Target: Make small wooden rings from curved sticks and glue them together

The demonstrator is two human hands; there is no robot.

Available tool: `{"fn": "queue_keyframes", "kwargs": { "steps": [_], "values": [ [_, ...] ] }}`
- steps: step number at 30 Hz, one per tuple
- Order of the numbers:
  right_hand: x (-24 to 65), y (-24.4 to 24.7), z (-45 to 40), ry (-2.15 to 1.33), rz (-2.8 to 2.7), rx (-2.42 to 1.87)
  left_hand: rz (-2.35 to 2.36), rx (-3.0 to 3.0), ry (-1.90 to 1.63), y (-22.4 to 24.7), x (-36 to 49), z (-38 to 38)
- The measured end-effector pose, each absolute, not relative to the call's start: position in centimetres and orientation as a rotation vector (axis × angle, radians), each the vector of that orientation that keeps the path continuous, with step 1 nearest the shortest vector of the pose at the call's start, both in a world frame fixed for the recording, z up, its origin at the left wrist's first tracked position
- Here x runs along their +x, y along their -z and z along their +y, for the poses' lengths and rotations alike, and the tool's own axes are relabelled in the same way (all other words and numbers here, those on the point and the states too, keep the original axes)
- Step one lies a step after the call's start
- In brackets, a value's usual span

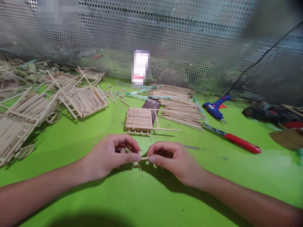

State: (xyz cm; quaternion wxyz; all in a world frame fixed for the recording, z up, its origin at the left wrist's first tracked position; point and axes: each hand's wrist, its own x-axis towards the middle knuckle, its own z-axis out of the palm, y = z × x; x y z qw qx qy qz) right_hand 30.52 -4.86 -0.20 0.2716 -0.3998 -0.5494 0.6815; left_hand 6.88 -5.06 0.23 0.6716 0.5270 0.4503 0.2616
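Near the middle of the green table, my left hand [118, 151] and my right hand [169, 157] face each other with thumbs and fingers pinched. Between them runs a short, thin bamboo stick [144, 158], one end in each pinch. Part of it is hidden by the fingertips. Just below, a small bent bamboo piece [136, 165] shows by my left fingertips; whether it joins the stick I cannot tell. Beyond my hands lies a small cart-like frame of bamboo sticks [140, 119], its long shaft pointing right, partly over a dark flat object [151, 104].
Several bamboo stick models [87, 102] crowd the left side. A bundle of loose sticks [177, 105] lies behind the frame. To the right are a blue glue gun [217, 106], a red-handled knife [243, 143] and a dark power tool [262, 112]. Perforated metal mesh [180, 56] closes the back.
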Motion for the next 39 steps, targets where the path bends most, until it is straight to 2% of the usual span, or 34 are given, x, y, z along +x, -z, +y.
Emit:
{"fn": "queue_keyframes", "kwargs": {
  "steps": [39],
  "values": [
    [30.5,1.0,-4.6,-1.792,-1.476,-1.051,1.032,1.163,-0.616,-0.1,6.9,-5.2]
  ]
}}
